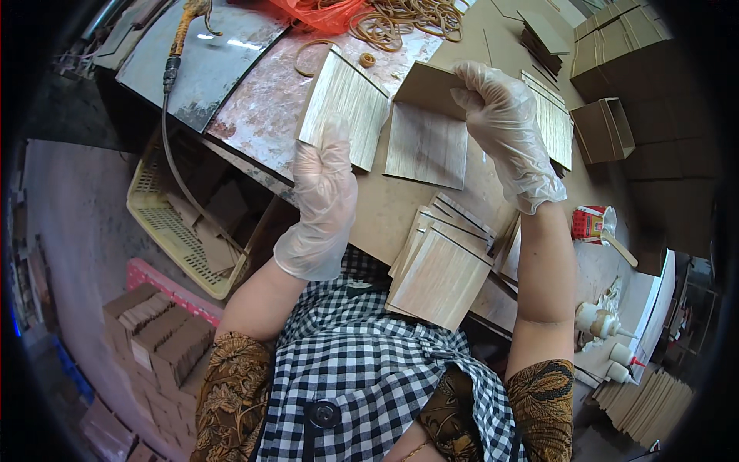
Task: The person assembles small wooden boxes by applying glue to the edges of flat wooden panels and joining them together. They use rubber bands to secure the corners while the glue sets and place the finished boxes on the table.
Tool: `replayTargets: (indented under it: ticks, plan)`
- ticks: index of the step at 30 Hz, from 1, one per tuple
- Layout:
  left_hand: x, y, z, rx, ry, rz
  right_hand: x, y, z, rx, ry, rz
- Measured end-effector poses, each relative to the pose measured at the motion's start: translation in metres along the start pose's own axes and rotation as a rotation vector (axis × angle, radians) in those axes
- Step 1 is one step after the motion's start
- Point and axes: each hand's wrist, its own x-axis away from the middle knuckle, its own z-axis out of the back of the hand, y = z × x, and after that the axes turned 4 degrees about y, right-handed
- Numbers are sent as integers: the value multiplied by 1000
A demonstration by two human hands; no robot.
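Observation:
Both hands wear clear thin gloves. My left hand [325, 192] is closed on a pale wood-grain panel [342, 96], thumb across its face, tilted up off the table. With my right hand [500, 115] I pinch the upper right corner of a plain brown board [428, 86], raised at an angle. Below it a greyer wood-grain panel [425, 150] lies on the table; whether the two are joined along the edge I cannot tell. Nearer to me, a loose stack of wood-grain panels [443, 277] overhangs the front edge of the table.
Rubber bands [400, 23] and a red plastic bag [327, 11] lie at the back. An air gun [181, 38] hangs its hose at the left, above a yellow crate [165, 231]. Glue bottles [596, 319] and cardboard boxes [616, 58] stand at the right.

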Motion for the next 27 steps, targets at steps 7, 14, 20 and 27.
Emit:
replayTargets:
  ticks: [7,14,20,27]
  plan:
    - [5,1,-6,-201,-62,-198,-1,0,0,-35,9,-25]
    - [14,9,-22,-302,-92,-259,0,4,-2,-8,39,35]
    - [13,10,-28,-375,-131,-338,0,5,-4,28,83,86]
    - [13,22,-37,-501,-232,-390,-3,11,-9,66,121,128]
